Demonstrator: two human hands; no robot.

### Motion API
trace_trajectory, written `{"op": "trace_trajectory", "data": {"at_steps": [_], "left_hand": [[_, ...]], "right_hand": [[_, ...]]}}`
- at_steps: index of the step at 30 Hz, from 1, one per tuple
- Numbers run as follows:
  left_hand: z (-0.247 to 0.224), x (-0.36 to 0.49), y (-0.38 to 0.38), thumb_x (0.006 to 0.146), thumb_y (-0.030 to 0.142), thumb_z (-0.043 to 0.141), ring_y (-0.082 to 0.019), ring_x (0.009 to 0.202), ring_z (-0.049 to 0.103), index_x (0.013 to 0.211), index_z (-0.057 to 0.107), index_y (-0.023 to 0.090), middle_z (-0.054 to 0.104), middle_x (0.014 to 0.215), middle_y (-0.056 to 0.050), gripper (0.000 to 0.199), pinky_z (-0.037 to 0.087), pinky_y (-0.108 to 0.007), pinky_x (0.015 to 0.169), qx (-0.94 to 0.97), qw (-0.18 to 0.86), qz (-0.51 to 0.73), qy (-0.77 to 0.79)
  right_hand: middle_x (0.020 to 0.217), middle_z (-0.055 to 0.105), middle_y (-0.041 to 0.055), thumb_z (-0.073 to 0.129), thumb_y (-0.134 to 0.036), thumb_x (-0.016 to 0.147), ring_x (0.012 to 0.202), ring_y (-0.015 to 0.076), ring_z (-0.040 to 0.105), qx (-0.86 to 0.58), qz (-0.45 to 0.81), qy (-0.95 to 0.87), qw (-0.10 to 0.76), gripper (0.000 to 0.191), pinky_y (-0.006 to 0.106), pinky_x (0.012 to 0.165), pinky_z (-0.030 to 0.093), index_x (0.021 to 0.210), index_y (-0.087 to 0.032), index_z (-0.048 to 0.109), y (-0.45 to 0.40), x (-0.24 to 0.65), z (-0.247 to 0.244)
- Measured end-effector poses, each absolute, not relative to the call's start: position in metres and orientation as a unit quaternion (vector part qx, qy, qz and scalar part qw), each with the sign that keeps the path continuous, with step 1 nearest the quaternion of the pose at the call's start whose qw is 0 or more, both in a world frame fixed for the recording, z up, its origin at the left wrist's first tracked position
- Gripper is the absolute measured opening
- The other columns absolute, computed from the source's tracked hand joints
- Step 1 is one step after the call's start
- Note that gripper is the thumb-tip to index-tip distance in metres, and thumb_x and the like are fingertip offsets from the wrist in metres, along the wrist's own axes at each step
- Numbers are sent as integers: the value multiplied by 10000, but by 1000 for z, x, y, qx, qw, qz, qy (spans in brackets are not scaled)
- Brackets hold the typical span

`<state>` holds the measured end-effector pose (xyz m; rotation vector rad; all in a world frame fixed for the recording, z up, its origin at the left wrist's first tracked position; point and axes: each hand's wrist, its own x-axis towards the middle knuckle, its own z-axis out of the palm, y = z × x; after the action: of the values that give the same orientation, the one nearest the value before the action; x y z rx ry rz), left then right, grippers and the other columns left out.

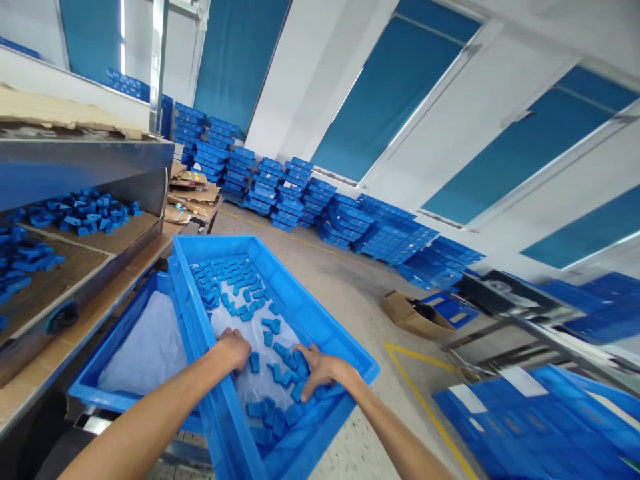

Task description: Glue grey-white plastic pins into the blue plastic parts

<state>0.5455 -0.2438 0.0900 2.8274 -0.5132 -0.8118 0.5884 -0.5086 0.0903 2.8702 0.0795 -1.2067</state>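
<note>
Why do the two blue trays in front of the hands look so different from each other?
The upper blue tray holds many small blue pieces on a clear plastic sheet; the lower blue tray shows only a pale liner, no pieces. The upper tray sits tilted across the lower tray's rim, while the lower one lies flatter beside the bench. Both hands, the left hand and the right hand, are inside the upper tray, none in the lower. Both are blue plastic with raised walls.

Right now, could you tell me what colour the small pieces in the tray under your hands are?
Blue, like the tray itself; the small pieces show best in the head view.
</note>
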Motion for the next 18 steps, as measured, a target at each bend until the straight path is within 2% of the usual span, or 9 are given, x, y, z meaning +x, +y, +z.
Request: {"op": "trace_trajectory", "data": {"at_steps": [2,4,7,11,14,18], "left_hand": [[90,546,-243,869,275,700,-282,1198,582,1176,638,171,602,1328,-100,330,525,-501,967,942,73,-274,-179],[90,546,-241,886,267,682,-264,1156,616,1185,634,167,631,1292,-96,319,533,-493,963,940,74,-277,-184],[89,548,-241,881,275,693,-253,1114,645,1176,641,166,661,1249,-91,319,548,-483,949,934,79,-292,-189],[89,549,-242,877,289,700,-253,1121,646,1175,644,166,662,1255,-93,328,554,-476,943,931,84,-300,-190],[90,547,-242,880,297,697,-257,1135,643,1192,636,167,657,1268,-97,344,554,-477,948,931,86,-301,-188],[94,546,-241,884,306,692,-254,1121,652,1187,640,161,666,1256,-98,340,560,-476,940,929,89,-310,-182]], "right_hand": [[1632,157,196,932,-465,285,1333,412,482,915,-401,36,7,1445,465,983,510,1552,-315,254,-509,586,91],[1633,148,207,941,-402,281,1355,416,458,911,-408,52,12,1497,462,1020,483,1575,-320,192,-509,584,90],[1630,128,244,943,-346,291,1452,424,306,910,-404,89,28,1557,456,1122,379,1597,-268,99,-509,580,87],[1626,196,212,915,-449,391,1514,376,155,912,-392,124,1,1416,413,1189,282,1582,-214,184,-506,573,89],[1621,177,240,890,-556,434,1479,410,252,916,-391,94,2,1417,458,1178,291,1586,-192,150,-497,567,91],[1587,249,224,912,-531,371,1410,453,363,925,-369,80,34,1456,496,1121,362,1576,-220,156,-487,559,89]]}}
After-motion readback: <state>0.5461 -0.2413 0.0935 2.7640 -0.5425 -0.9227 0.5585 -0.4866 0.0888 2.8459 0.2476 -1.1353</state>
